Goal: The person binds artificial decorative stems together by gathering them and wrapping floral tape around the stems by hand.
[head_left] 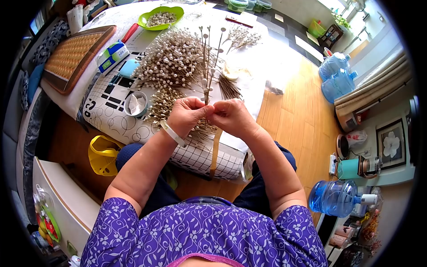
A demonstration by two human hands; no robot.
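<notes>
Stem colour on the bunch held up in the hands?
Brown stems, tipped with whitish beads. Best seen in the head view.

Brown stems point(206, 91), white beads point(204, 82); purple blouse point(200, 231), pale floral vines; lime-green bowl point(179, 14); yellow basket point(100, 159).

At mid-frame, the left hand point(189, 116) hides the lower ends of the beaded stems point(206, 66) and part of the darker bundle point(165, 104). Whatever the right hand point(234, 117) pinches is hidden; the upper end of the brown strip point(215, 153) disappears beneath it. Plastic tubs point(238, 5) are cut off along the top edge, the purple shirt point(200, 236) along the bottom.
</notes>
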